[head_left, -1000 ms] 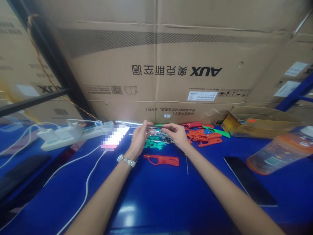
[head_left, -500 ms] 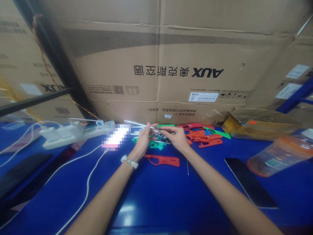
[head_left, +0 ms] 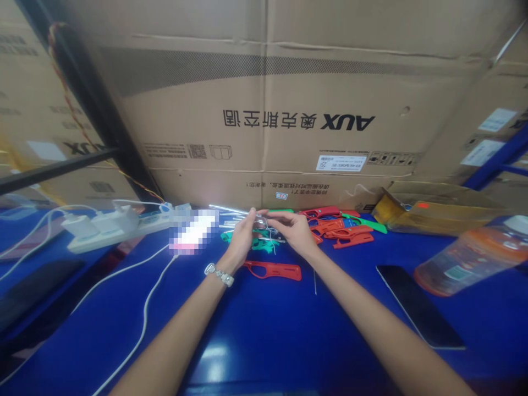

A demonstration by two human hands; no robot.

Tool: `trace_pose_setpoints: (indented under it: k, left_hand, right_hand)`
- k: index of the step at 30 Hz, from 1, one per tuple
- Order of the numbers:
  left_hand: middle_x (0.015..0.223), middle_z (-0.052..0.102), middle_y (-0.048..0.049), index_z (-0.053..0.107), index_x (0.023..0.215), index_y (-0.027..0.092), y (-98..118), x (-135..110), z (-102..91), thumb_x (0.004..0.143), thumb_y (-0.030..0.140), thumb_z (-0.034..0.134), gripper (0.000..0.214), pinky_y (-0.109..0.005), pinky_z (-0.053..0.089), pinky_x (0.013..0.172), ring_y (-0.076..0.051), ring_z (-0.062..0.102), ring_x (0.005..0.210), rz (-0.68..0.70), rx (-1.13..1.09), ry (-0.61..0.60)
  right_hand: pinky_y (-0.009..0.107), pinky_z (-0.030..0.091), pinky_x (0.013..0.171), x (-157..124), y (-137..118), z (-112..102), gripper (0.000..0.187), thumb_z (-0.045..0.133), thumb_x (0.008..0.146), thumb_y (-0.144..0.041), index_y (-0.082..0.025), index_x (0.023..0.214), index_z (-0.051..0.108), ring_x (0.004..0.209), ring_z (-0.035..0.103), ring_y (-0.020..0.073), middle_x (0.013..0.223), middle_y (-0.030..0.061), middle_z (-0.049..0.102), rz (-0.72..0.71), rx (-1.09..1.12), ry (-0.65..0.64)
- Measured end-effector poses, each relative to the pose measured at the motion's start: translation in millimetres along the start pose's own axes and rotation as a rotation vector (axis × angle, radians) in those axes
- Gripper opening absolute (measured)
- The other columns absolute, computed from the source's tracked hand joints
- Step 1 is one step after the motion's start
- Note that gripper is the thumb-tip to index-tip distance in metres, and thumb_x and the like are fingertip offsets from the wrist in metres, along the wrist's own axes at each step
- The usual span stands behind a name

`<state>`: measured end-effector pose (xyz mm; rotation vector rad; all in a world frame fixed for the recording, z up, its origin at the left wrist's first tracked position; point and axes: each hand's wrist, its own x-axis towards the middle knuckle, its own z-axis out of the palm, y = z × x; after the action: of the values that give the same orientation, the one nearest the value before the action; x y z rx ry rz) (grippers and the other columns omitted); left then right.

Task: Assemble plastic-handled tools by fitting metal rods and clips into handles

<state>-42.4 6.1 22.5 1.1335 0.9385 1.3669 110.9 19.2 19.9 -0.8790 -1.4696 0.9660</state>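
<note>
My left hand and my right hand meet above the blue table, fingers pinched together on a thin metal rod with a white thread hanging from it. Several more shiny metal rods lie just left of the hands. Under the hands sit teal plastic pieces. A red plastic handle piece lies flat just in front of the hands. A heap of red, green and blue plastic handle pieces lies to the right of my right hand.
A big cardboard box walls off the back. At left stand a white power strip with chargers and a white cable. A dark tablet, a tipped clear jar with orange lid and a thin needle lie at right.
The hands have stayed pinched together at the same spot; the left hand shifted slightly right and the white thread now hangs visibly between them.
</note>
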Motion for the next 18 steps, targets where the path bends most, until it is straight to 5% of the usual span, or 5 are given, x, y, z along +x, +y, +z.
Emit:
trace_pose_setpoints:
  k: [7,18]
  left_hand:
    - [0.084,0.07,-0.0096,0.075,0.1,0.013,0.5,1.4,-1.7,0.086,0.063,0.056,0.055,-0.023,0.044,0.059,-0.018,0.06,0.077,0.032,0.015,-0.037]
    - [0.06,0.054,0.0017,0.062,0.067,0.016,-4.6,4.9,-7.3,0.075,0.054,0.075,0.042,-0.023,0.042,0.057,-0.01,0.05,0.056,0.106,0.022,0.134]
  right_hand:
    - [0.031,0.053,0.067,2.8,-2.2,1.3,0.033,0.078,0.069,-0.051,-0.019,0.074,0.074,0.066,0.067,0.0186,0.072,0.0031,0.075,0.032,0.021,0.002]
    - [0.029,0.05,0.062,0.7,-6.2,-1.6,0.028,0.074,0.077,-0.046,-0.018,0.08,0.077,0.062,0.064,0.0174,0.069,0.0033,0.073,-0.069,-0.052,0.057]
